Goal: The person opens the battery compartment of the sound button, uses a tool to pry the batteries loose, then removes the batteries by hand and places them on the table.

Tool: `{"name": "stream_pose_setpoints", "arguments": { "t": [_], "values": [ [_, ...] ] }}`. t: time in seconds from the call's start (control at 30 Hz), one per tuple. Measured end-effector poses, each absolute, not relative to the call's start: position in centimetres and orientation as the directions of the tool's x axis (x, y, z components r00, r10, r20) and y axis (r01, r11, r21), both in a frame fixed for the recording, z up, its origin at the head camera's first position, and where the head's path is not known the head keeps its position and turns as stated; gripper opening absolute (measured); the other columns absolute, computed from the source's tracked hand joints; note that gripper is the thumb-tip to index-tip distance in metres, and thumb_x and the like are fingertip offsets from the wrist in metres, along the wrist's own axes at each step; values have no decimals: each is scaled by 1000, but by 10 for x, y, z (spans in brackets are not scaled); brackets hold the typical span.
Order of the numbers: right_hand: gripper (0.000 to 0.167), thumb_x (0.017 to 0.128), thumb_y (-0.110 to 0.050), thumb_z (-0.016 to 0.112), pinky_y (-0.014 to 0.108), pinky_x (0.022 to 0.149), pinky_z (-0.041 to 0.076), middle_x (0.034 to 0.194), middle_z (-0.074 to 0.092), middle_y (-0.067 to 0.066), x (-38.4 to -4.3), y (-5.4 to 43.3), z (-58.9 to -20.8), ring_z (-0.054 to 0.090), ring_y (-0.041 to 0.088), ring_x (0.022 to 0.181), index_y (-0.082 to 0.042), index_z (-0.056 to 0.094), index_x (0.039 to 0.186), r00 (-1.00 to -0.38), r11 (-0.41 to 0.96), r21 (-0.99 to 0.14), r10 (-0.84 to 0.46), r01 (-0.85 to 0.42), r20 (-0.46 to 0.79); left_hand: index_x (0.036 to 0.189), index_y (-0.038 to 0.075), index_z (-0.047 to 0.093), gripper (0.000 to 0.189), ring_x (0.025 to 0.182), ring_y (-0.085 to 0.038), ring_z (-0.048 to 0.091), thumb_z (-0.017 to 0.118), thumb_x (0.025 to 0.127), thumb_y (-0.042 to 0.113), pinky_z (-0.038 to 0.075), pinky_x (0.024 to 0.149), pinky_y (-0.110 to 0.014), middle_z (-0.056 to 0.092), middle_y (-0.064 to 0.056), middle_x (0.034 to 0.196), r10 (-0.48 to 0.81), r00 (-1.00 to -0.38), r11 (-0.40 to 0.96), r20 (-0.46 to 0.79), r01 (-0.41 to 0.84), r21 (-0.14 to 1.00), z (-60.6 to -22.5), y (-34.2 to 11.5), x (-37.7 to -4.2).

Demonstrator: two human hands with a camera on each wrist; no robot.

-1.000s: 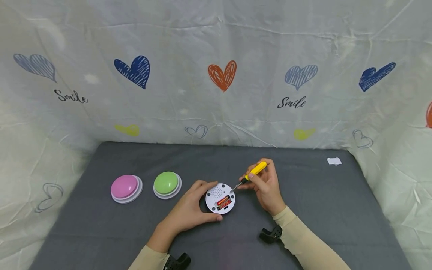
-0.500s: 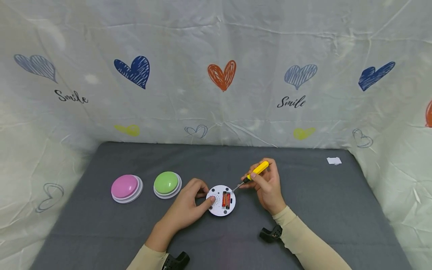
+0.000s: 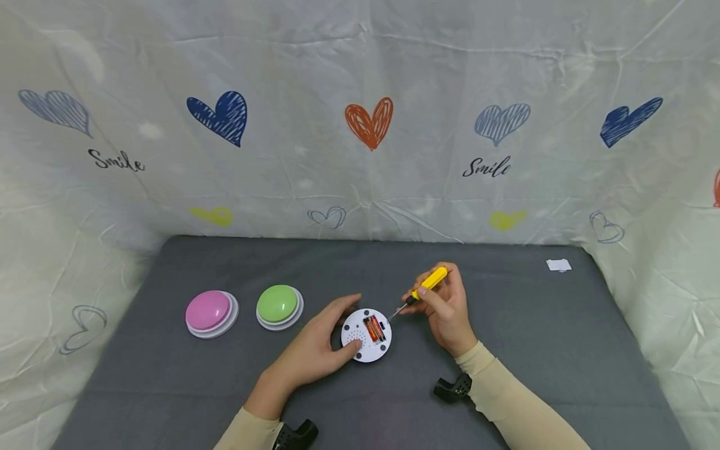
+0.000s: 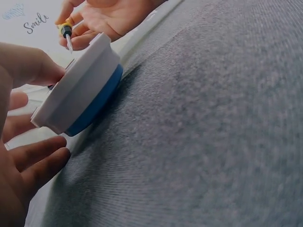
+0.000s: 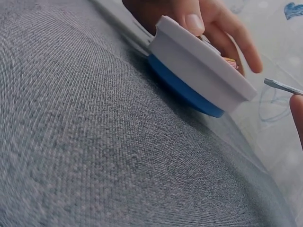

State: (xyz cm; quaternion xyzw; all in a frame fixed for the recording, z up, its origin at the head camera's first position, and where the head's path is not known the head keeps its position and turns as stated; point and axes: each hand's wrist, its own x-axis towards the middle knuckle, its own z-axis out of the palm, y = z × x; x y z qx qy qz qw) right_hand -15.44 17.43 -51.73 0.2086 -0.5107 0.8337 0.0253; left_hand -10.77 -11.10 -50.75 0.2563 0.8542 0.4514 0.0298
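Observation:
A round push button (image 3: 360, 332) lies upside down on the grey cloth, its white base up and its blue dome (image 4: 97, 106) underneath. Batteries (image 3: 374, 329) with red and black wrappers sit in its uncovered compartment. My left hand (image 3: 315, 342) is at its left side: the thumb touches the base, and the other fingers spread loosely around the far edge. My right hand (image 3: 448, 312) holds a yellow-handled screwdriver (image 3: 432, 280) between thumb and fingers. The flat metal tip (image 5: 271, 82) points at the button's right edge, a short gap away in the right wrist view.
Left of my hands stand a pink button (image 3: 207, 310) and a green button (image 3: 277, 303), domes up on white bases. A small white flat piece (image 3: 559, 265) lies near the cloth's far right corner. A heart-printed white curtain (image 3: 304, 125) hangs behind the table (image 3: 506, 400).
The button has turned in place, its battery compartment changing angle twice. My left fingers have shifted around its rim and spread out again. The right hand and screwdriver have barely moved.

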Motion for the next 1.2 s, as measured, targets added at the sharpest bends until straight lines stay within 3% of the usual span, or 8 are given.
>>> {"name": "stream_pose_setpoints", "arguments": {
  "t": [0.2,0.37,0.6,0.83,1.03,1.2],
  "values": [
    [29,103,6,57,52,66,66,107,59,18,-153,174,-516,76,28,89,-2,39,125,-889,-452,-843,-197,-293,414,162,11,51,76,147,-16,52,85,96,21,46,119,-46,55,2,161,482,-860,485,169,422,766,-507,-111,-106],
    [31,103,8,59,53,64,66,107,61,16,-152,173,-515,76,28,89,4,37,124,-865,-445,-836,-220,-322,451,162,13,52,77,138,-14,56,87,95,30,49,113,-44,58,0,155,475,-868,493,143,398,773,-504,-111,-105],
    [40,99,11,66,50,64,66,105,59,24,-147,169,-511,77,29,88,16,35,124,-828,-385,-824,-216,-415,517,163,15,52,85,121,-10,60,90,92,44,54,103,-42,57,7,142,469,-876,515,115,377,770,-504,-111,-105],
    [39,95,20,66,45,68,67,101,54,34,-144,167,-513,76,31,89,16,39,122,-786,-355,-805,-238,-476,570,161,15,54,91,116,-9,61,91,88,53,55,102,-43,58,8,133,466,-881,546,77,355,759,-506,-111,-103],
    [39,93,22,66,42,71,67,104,53,34,-143,165,-513,76,29,91,16,41,123,-741,-342,-780,-268,-525,616,159,17,58,100,112,-7,59,97,78,60,54,100,-40,54,13,124,468,-882,547,58,341,765,-505,-110,-102],
    [40,91,25,66,44,68,67,106,55,31,-142,164,-512,76,26,92,16,43,122,-705,-305,-760,-288,-574,648,157,20,60,99,112,-6,58,99,75,58,54,100,-40,53,15,125,455,-889,563,41,323,760,-505,-108,-102]
  ]
}}
